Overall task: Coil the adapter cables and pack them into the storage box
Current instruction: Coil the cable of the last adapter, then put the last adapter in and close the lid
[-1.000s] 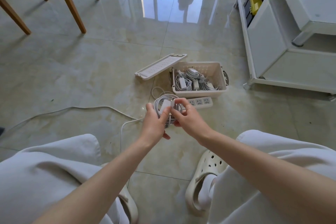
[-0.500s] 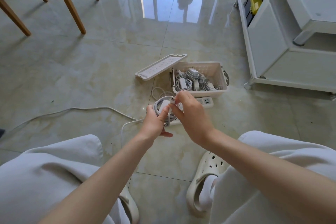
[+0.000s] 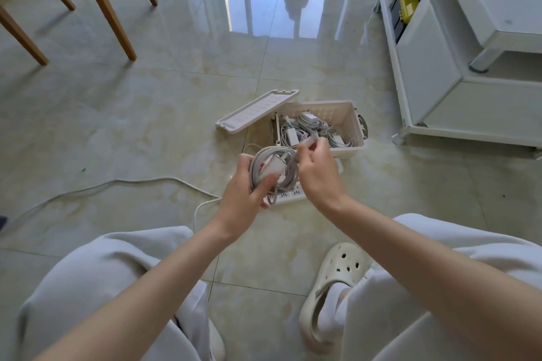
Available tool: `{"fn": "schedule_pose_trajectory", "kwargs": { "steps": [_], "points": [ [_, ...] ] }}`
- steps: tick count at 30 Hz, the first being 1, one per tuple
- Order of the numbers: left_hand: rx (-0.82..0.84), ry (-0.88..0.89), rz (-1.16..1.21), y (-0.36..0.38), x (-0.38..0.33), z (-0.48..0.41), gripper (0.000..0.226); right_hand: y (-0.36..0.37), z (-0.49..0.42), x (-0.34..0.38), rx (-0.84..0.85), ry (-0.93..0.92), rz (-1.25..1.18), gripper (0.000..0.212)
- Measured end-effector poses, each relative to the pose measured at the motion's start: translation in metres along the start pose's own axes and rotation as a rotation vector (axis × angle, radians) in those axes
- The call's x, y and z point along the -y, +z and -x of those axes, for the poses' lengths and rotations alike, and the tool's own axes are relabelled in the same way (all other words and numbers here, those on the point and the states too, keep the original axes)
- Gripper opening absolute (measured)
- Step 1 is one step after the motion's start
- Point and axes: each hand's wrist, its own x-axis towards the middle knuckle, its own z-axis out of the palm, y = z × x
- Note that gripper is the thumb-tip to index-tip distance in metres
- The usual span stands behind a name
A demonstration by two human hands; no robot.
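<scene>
- A person crouches on a glossy tiled floor, seen from their own head looking down at both bare forearms.
- Progress: an open storage box [image 3: 347, 152] sits on the floor just beyond the hands. Several coiled grey cables with white adapters [image 3: 308, 126] already lie inside it.
- The box's lid [image 3: 258, 110] is off, leaning beside the box's left end.
- One more cable [image 3: 289, 155] is in hand, wound into a round coil but not yet in the box. It looks nearly finished, with only the loose end left to tuck in.
- Left to do, by my reading: secure this end, drop the coil in the box, then perhaps fit the lid.
- Left hand [image 3: 242, 189]: palm turned up, fingers and thumb curled around the coil, thumb pressing its white adapter block [image 3: 272, 168] against it.
- Right hand [image 3: 316, 176]: raised just beside the coil, fingertips pinching the cable's free end [image 3: 308, 142].
- A white power strip [image 3: 290, 196] lies under the hands, its cord [image 3: 117, 183] trailing left across the floor.
</scene>
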Motion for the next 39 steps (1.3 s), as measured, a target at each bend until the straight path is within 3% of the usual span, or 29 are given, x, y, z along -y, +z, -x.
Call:
{"fn": "schedule_pose_trajectory", "kwargs": {
  "steps": [3,5,7,9,12,15,18,24,28,31,34,39],
  "points": [
    [-0.032,0.249,-0.375,0.007,-0.01,0.0,0.024,-0.003,-0.009,-0.004,0.063,0.493,-0.381,0.032],
    [-0.023,0.483,-0.626,0.012,-0.018,-0.007,0.026,-0.009,-0.012,-0.003,0.131,0.65,-0.571,0.041],
    [0.02,0.63,-0.824,0.016,-0.022,-0.018,0.024,-0.013,-0.016,0.001,0.203,0.688,-0.723,0.037],
    [0.07,0.646,-0.871,0.017,-0.024,-0.032,0.031,-0.014,-0.021,0.008,0.239,0.709,-0.844,0.046],
    [0.152,0.54,-0.826,0.018,-0.031,-0.049,0.025,-0.01,-0.035,0.014,0.222,0.713,-0.903,0.072],
    [0.226,0.384,-0.832,0.023,-0.024,-0.071,0.03,-0.006,-0.053,0.012,0.267,0.663,-0.845,0.073],
    [0.257,0.32,-0.936,0.029,-0.017,-0.099,0.038,-0.01,-0.076,0.005,0.343,0.619,-0.659,0.055],
    [0.302,0.395,-0.998,0.052,0.018,-0.144,0.053,-0.004,-0.144,-0.028,0.371,0.633,-0.197,0.036],
    [0.341,0.489,-1.074,0.06,0.066,-0.173,0.054,-0.001,-0.191,-0.076,0.241,0.457,0.315,0.054],
    [0.353,0.422,-1.076,0.066,0.097,-0.199,0.031,-0.004,-0.222,-0.113,0.159,0.36,0.601,0.084],
    [0.294,0.343,-1.096,0.077,0.122,-0.238,0.028,-0.005,-0.259,-0.144,0.126,0.298,0.731,0.087],
    [0.146,0.192,-1.05,0.085,0.151,-0.3,0.048,0.005,-0.3,-0.186,0.145,0.086,1.027,0.08]
  ]
}}
